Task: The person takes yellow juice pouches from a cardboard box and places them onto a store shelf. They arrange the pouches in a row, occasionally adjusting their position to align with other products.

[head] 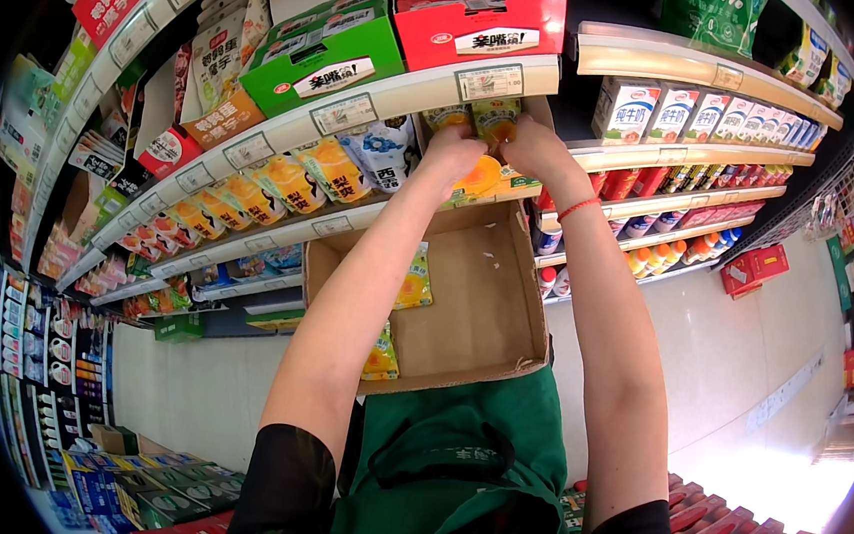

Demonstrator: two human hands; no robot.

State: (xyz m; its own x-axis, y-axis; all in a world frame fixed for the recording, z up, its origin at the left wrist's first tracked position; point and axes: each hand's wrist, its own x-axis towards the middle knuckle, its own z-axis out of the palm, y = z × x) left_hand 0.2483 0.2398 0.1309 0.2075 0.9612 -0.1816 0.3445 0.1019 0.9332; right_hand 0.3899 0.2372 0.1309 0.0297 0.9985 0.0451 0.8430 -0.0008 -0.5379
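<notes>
Both my hands reach into a display box [517,187] on a store shelf, under a red snack carton. My left hand [454,156] is at a yellow-green pouch [448,116]; its fingertips are partly hidden. Beside it, my right hand [536,144] has its fingers closed on the edge of another yellow-green pouch [496,117]. Below my forearms, an open cardboard box [468,323] rests against the front of my green apron [474,436]. Inside, at its left side, lie a yellow-green pouch [416,285] and a second one [382,358], both partly covered by my left forearm.
Orange drink pouches [333,169] and a white-blue pouch [385,151] stand left of the display box. Above are green [327,52] and red [480,17] snack cartons on a shelf with price tags. Milk cartons [627,111] line the shelf at right. A red box [756,270] sits on the floor.
</notes>
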